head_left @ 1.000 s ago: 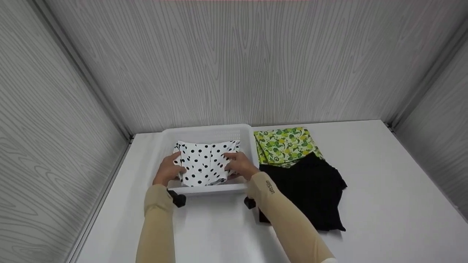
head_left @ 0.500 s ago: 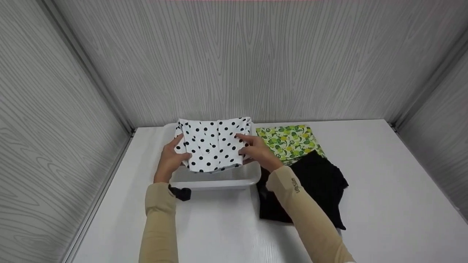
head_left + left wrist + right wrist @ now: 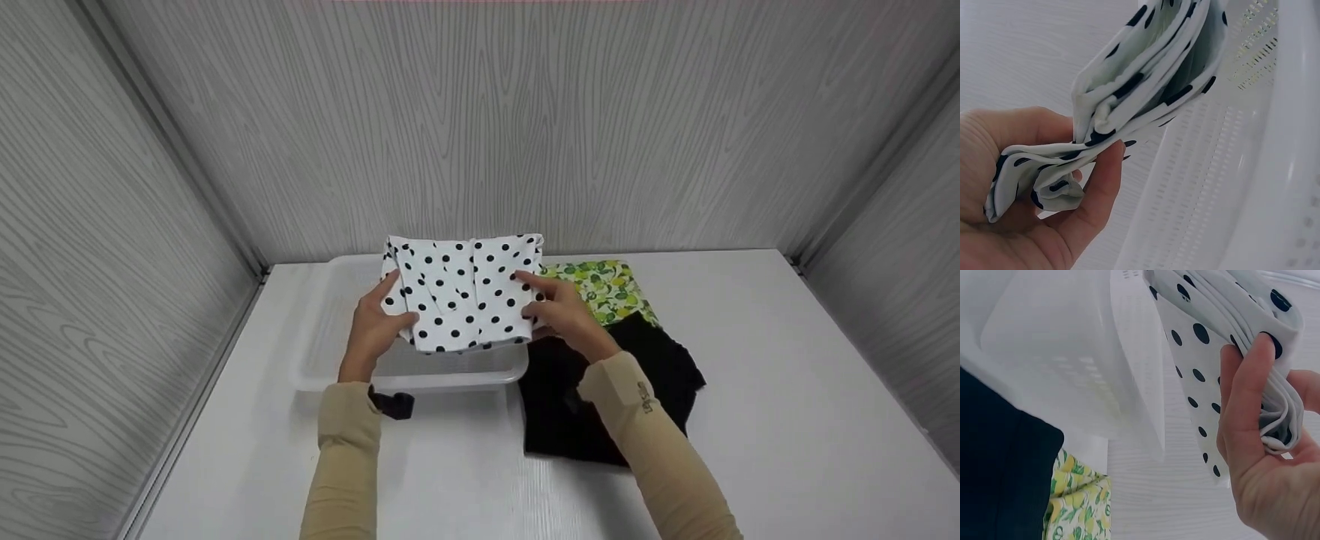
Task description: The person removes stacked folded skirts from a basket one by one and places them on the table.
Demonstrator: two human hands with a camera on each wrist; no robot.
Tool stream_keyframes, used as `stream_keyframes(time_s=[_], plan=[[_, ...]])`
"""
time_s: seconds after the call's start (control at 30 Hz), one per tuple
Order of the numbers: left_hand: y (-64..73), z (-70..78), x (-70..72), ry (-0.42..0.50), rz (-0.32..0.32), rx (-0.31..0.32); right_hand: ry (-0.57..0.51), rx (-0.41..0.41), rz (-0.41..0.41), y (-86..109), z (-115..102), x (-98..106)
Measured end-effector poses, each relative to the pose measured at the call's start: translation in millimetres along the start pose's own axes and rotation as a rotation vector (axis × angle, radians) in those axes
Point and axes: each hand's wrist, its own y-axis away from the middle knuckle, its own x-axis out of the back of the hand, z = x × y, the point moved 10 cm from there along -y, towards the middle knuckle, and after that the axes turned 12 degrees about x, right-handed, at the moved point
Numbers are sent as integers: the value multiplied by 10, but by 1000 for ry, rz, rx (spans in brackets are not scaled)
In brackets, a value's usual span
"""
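A folded white cloth with black polka dots [image 3: 465, 296] is held up in the air above the white plastic basket [image 3: 450, 380]. My left hand [image 3: 373, 326] pinches its left edge, thumb on the near face. In the left wrist view, several folded layers of the cloth [image 3: 1129, 84] fan out above the thumb and fingers. The right edge is gripped by my right hand [image 3: 566, 315]. Seen from the right wrist, the fingers [image 3: 1247, 394] press the stacked layers against the thumb side, and a single dotted layer hangs lower.
Right of the basket lies a folded green and yellow fruit-print cloth [image 3: 611, 289]. A black cloth [image 3: 570, 420] overlaps its near edge. Grey wood-grain panels [image 3: 480, 127] wall in the white table [image 3: 757, 375] at the back and both sides.
Both hands have lifted the polka-dot cloth up out of the basket and carried it to the right. The basket, the fruit-print cloth and the black cloth stay put.
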Motion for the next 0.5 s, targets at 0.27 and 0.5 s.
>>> stream_keyframes(time_s=[0.27,0.5], plan=[[86,80,-202,45,15,-1,-30,27,23,110,-7,196],[113,113,-365,121,30,-4,10,44,42,182,-5,368]])
